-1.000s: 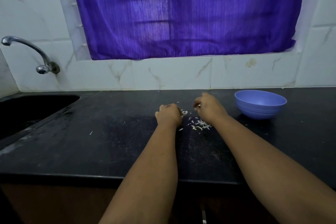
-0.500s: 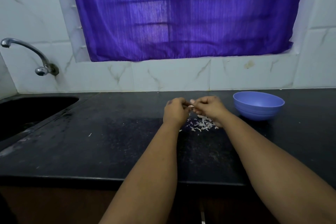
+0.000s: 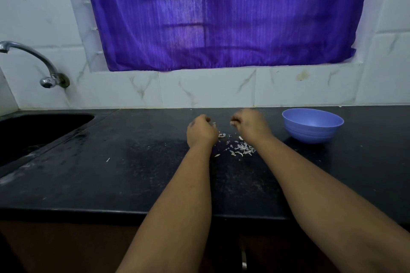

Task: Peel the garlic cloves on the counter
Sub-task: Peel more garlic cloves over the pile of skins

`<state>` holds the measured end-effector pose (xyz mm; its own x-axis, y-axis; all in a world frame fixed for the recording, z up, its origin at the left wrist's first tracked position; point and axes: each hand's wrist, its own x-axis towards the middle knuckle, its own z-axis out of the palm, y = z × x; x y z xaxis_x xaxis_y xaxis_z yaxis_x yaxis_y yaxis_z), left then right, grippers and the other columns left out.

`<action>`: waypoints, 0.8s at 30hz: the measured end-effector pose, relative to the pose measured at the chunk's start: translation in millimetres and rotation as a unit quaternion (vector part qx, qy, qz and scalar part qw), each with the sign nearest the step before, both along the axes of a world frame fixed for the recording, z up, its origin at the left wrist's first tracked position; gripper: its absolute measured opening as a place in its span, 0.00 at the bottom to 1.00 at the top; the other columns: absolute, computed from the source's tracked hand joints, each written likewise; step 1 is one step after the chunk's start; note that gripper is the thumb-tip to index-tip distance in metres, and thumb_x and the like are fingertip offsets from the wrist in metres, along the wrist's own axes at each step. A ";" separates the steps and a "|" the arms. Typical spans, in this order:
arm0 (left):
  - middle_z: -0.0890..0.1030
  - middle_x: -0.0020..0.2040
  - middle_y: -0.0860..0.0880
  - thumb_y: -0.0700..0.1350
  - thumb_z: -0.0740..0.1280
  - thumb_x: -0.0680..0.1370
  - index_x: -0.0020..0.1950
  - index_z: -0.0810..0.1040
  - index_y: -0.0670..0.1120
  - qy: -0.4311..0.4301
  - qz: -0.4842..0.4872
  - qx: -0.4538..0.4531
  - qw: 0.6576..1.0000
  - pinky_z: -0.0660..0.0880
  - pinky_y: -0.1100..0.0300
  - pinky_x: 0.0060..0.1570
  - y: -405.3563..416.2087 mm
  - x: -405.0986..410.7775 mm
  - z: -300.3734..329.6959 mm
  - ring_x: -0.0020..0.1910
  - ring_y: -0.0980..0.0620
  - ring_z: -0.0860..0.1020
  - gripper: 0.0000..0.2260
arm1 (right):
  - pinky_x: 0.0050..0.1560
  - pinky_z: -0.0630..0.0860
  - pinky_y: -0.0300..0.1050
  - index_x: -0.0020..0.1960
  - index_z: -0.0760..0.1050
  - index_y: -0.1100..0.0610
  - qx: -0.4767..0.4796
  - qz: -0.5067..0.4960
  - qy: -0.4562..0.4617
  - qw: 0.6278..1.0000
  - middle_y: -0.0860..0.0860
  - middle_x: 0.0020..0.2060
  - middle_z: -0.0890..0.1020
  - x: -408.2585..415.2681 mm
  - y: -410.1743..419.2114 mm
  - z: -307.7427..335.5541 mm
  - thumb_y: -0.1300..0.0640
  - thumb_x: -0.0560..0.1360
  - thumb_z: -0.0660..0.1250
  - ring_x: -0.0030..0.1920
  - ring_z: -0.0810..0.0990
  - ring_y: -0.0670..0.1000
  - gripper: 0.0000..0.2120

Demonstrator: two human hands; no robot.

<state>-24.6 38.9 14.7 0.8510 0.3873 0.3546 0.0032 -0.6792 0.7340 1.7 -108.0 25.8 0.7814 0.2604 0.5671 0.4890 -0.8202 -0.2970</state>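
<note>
Both my hands hover over the black counter [image 3: 133,173], a small gap between them. My right hand [image 3: 251,125] has its fingers curled and pinches a small pale garlic clove [image 3: 231,123] at the fingertips. My left hand [image 3: 202,132] is also curled, with a thin white scrap of garlic peel [image 3: 214,125] showing at its fingertips. Several loose garlic peels [image 3: 243,148] lie scattered on the counter below and between the hands. Most of what each hand holds is hidden behind the knuckles.
A blue plastic bowl [image 3: 312,133] stands on the counter just right of my right hand. A dark sink [image 3: 33,131] with a metal tap [image 3: 47,73] is at the far left. A tiled wall and purple curtain [image 3: 221,17] rise behind.
Half a second ago my hands met together on the clove; now they have pulled apart, left hand to the left, right hand to the right.
</note>
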 end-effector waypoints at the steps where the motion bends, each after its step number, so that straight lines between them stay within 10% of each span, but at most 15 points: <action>1: 0.80 0.61 0.47 0.47 0.65 0.79 0.64 0.77 0.46 -0.006 0.006 -0.006 1.000 0.72 0.55 0.58 -0.4 -0.4 0.6 0.64 0.47 0.73 0.14 | 0.42 0.70 0.42 0.49 0.82 0.56 -0.055 -0.012 0.024 0.998 0.54 0.44 0.81 -0.7 2.8 -1.3 0.59 0.77 0.66 0.46 0.80 0.56 0.06; 9: 0.84 0.50 0.47 0.50 0.70 0.75 0.44 0.83 0.48 0.027 -0.021 -0.069 0.997 0.77 0.53 0.55 -8.2 -0.4 -1.2 0.57 0.45 0.77 0.07 | 0.45 0.78 0.46 0.46 0.82 0.55 -0.055 -0.016 0.061 0.996 0.54 0.42 0.84 5.2 9.4 0.1 0.57 0.75 0.70 0.44 0.81 0.55 0.03; 17: 0.77 0.34 0.48 0.57 0.67 0.76 0.28 0.69 0.47 0.007 0.017 -0.126 0.992 0.67 0.57 0.54 -7.0 -5.8 2.5 0.57 0.44 0.73 0.21 | 0.41 0.70 0.43 0.47 0.82 0.62 0.017 -0.035 -0.039 0.998 0.56 0.43 0.81 7.3 10.6 15.3 0.61 0.76 0.66 0.43 0.78 0.55 0.07; 24: 0.79 0.53 0.46 0.59 0.64 0.77 0.35 0.71 0.51 -0.002 0.032 -0.135 0.990 0.68 0.54 0.55 -5.4 -1.8 -0.2 0.63 0.44 0.65 0.16 | 0.46 0.76 0.46 0.53 0.80 0.62 -0.133 -0.106 0.091 0.981 0.60 0.51 0.80 -0.6 20.8 13.0 0.68 0.74 0.61 0.50 0.80 0.60 0.12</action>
